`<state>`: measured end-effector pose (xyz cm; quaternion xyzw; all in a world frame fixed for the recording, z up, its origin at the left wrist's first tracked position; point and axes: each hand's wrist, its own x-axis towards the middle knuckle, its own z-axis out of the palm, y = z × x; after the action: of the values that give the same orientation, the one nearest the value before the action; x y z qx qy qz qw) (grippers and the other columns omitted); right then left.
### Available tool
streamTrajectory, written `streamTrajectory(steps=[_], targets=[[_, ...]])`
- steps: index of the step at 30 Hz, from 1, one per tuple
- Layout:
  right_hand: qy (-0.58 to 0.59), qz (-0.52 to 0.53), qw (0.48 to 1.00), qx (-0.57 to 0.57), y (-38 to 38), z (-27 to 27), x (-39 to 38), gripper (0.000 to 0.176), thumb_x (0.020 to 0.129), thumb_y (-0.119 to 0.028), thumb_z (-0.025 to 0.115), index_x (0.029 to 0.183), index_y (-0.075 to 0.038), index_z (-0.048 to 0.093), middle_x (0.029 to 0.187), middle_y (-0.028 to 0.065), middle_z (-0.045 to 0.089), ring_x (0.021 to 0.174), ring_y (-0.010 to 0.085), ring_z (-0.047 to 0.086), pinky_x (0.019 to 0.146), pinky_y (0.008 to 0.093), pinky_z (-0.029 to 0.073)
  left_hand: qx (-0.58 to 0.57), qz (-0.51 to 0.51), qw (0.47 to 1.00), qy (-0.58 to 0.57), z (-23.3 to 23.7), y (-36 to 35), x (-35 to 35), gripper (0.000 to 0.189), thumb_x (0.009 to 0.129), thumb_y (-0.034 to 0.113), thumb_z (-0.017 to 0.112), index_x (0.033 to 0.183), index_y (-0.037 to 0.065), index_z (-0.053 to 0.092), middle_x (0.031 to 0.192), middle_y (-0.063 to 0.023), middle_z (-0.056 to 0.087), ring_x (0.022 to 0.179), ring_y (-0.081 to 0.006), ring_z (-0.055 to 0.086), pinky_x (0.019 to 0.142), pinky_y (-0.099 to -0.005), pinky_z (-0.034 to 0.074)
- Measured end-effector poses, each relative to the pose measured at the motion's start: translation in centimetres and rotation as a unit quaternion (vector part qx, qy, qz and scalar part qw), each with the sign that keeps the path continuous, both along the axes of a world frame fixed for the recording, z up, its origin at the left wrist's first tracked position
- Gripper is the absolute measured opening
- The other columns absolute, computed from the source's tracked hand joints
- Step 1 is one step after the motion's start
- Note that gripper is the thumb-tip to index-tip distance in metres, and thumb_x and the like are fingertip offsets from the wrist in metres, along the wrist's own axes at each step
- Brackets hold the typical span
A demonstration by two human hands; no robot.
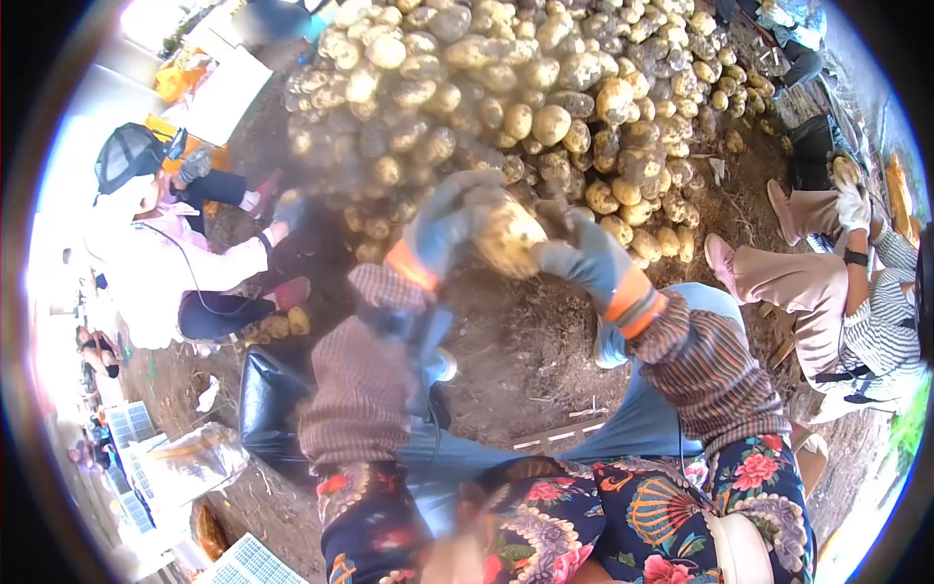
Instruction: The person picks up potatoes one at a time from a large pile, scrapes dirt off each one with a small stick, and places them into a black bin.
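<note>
Between my hands, above the bare soil, is a large yellowish potato (513, 237) with dark dirt on its skin. My left hand (443, 226), in a grey-blue glove with an orange cuff, grips its left side; motion blurs the fingers there. From the other side my right hand (589, 255), gloved the same way, closes its fingers on the potato's right edge. Just beyond both hands rises a big heap of potatoes (550, 125), many of them smeared with soil.
A person in a pink top (185, 248) sits on the left, near a few potatoes (277, 328) on the ground. At right sits another person in a striped top (880, 311), a white-gloved hand holding a potato (844, 172). Blue-white crates (131, 423) stand at lower left.
</note>
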<state>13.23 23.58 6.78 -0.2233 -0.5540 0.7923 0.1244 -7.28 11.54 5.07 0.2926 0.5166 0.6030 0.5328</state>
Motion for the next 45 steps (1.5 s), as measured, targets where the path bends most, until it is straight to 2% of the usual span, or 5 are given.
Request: streamTrajectory(steps=[8,19,24,27,45], targets=[[0.103,0.174,0.979,0.025,-3.1,-0.1,0.8,0.070,0.083,-0.032,0.087,0.139,-0.005,0.055,0.111,0.0018,0.068,0.096,0.0077,0.061,0.075,0.0250,0.053,0.088,0.123,0.885,0.440,5.3,-7.2,7.0,0.069,0.093,0.032,0.073,0.147,-0.001,0.046,0.130,-0.0124,0.063,0.115,-0.0214,0.062,0.100,-0.0358,0.050],[0.055,0.174,0.947,0.263,-5.1,1.1,0.0,0.073,0.078,-0.027,0.091,0.138,-0.001,0.058,0.109,0.0029,0.073,0.096,0.0091,0.062,0.087,0.0304,0.054,-0.024,0.408,0.878,0.249,-0.1,-6.9,7.3,0.027,0.099,0.008,0.060,0.124,-0.002,0.066,0.105,-0.0102,0.071,0.097,-0.0177,0.068,0.085,-0.0297,0.055],[0.126,0.191,0.973,0.030,-4.1,-0.1,-0.8,0.077,0.071,-0.015,0.094,0.138,0.001,0.059,0.121,0.0040,0.071,0.110,0.0125,0.063,0.096,0.0307,0.052,-0.002,0.338,0.785,0.519,-2.0,-8.3,4.5,0.025,0.101,0.016,0.058,0.111,-0.004,0.070,0.101,-0.0119,0.073,0.090,-0.0219,0.069,0.081,-0.0340,0.057],[0.088,0.178,0.978,-0.064,-4.0,1.1,-0.3,0.080,0.071,-0.015,0.093,0.139,0.003,0.056,0.122,0.0052,0.070,0.114,0.0130,0.062,0.098,0.0304,0.051,-0.040,0.384,0.921,0.051,1.0,-9.1,5.6,0.032,0.102,0.022,0.058,0.116,-0.004,0.068,0.111,-0.0130,0.071,0.100,-0.0213,0.068,0.089,-0.0354,0.055],[-0.056,0.136,0.960,-0.237,-3.7,1.9,0.8,0.067,0.099,-0.056,0.060,0.139,-0.002,0.055,0.118,0.0073,0.066,0.093,0.0138,0.063,0.077,0.0286,0.055,0.080,0.168,0.876,0.445,3.4,-8.2,8.1,0.090,0.074,0.021,0.089,0.147,0.000,0.041,0.142,-0.0182,0.055,0.128,-0.0291,0.057,0.108,-0.0415,0.047]])
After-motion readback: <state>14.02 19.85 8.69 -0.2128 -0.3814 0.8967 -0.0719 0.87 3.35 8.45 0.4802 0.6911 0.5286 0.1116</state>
